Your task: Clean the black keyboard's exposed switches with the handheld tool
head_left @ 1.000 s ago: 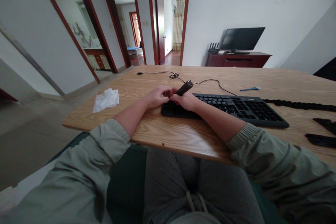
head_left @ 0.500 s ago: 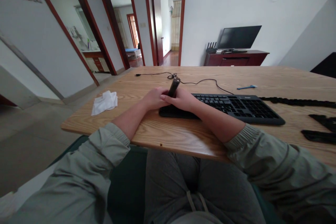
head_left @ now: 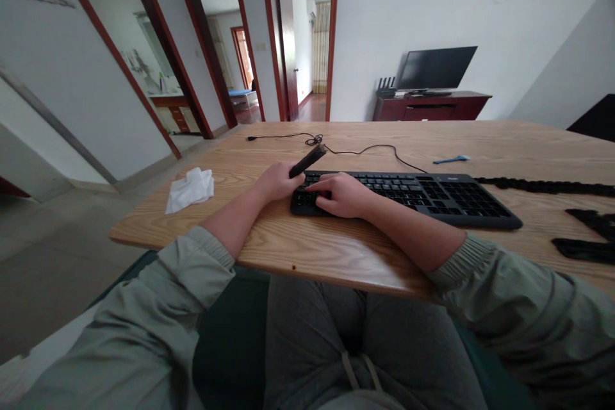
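Keyboard (head_left: pixel 461 197), black and wide, lies flat across the middle of the frame and to the right of it, on a wooden table (head_left: pixel 346 246), its left end close to both hands. The left hand (head_left: pixel 280 180), just left of the frame's centre, is wrapped around a dark stick (head_left: pixel 307 162), which slants out of the fist toward the upper right; its far end is too small to make out clearly. The right hand (head_left: pixel 346 195) is over the left part of the keyboard, the forefinger stretched across the keys toward the left hand and the thumb bent below it, with a gap between the two. From the keyboard's back edge a thin black cable (head_left: pixel 368 150) curves away to a small tangle above the hands, then runs left to a plug (head_left: pixel 251 138). A crumpled white tissue (head_left: pixel 191 191) lies left of the hands, near the table's left edge. Right of centre, behind the keyboard, lies a small blue brush (head_left: pixel 450 159). Toward the right edge of the frame are a long black strip (head_left: pixel 548 188) and, below it, more black pieces (head_left: pixel 583 248). At the upper right a television (head_left: pixel 439 68) stands on a dark red cabinet (head_left: pixel 456 106).
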### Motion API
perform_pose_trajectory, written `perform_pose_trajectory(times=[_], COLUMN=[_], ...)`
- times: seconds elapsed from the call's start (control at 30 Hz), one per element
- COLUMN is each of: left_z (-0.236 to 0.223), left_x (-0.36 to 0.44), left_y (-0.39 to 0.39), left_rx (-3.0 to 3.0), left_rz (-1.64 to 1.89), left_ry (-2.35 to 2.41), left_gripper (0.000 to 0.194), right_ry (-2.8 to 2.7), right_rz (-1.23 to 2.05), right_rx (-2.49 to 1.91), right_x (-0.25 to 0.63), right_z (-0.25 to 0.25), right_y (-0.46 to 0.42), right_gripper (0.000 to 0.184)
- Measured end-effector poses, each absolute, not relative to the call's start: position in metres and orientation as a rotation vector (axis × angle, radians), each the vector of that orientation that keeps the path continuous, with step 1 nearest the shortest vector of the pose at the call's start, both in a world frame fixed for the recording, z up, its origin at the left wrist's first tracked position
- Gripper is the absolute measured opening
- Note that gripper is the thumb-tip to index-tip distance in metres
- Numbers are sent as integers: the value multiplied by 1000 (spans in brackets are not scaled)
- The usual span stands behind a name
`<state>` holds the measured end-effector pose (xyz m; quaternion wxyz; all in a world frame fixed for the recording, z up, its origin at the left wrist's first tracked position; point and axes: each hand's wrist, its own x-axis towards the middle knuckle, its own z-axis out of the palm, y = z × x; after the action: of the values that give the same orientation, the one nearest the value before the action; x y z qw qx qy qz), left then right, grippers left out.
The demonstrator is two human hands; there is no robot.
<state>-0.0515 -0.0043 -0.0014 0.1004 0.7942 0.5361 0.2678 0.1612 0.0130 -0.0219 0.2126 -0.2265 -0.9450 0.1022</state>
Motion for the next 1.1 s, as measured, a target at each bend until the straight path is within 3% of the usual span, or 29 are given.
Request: perform_pose_trajectory(times=[0.47,1.1], left_z=[-12,-28], left_x=[-38,-31], left_y=[3,9], left_rx=[2140,1992], left_rz=[967,1372], left_ry=[1355,1642], left_gripper=[46,46], right_ry=[-2735,-2639], right_rz=[52,116], right_rx=[-541,-830], right_x=[157,144], right_z=[-13,-24], right_y=[4,7], right_gripper=[34,38])
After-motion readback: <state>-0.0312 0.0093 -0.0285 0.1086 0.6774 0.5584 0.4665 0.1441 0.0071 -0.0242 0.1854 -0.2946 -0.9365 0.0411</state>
